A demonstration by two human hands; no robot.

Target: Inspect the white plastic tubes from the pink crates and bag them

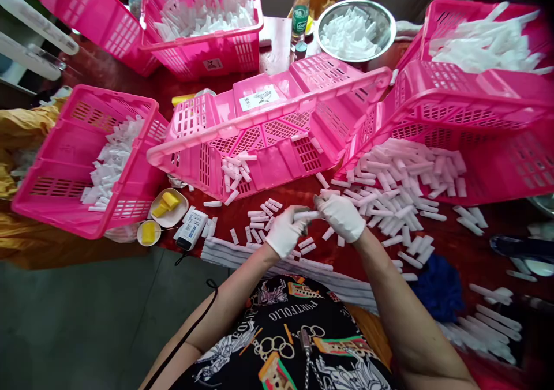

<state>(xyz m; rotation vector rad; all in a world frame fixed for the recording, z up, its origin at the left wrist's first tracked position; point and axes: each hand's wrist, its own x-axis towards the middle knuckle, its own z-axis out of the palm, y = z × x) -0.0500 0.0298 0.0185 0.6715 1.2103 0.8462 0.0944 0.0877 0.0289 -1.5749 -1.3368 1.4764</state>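
Note:
Both hands wear white gloves with the fingertips bare, and they meet over the near part of the red table. Between them is a small white plastic tube, lying roughly level. My left hand is closed around the tube's left end. At its right end, my right hand pinches it with the fingertips. Short white tubes with small dark marks lie scattered left of and beneath the hands. To the right, a large heap of similar white tubes spills from a tipped pink basket.
Another tipped pink basket lies ahead, with a few tubes inside. Further left stands a pink basket of clear pieces. A metal bowl, a bottle and a dish of yellow sponges surround the work area. A striped cloth lines the near edge.

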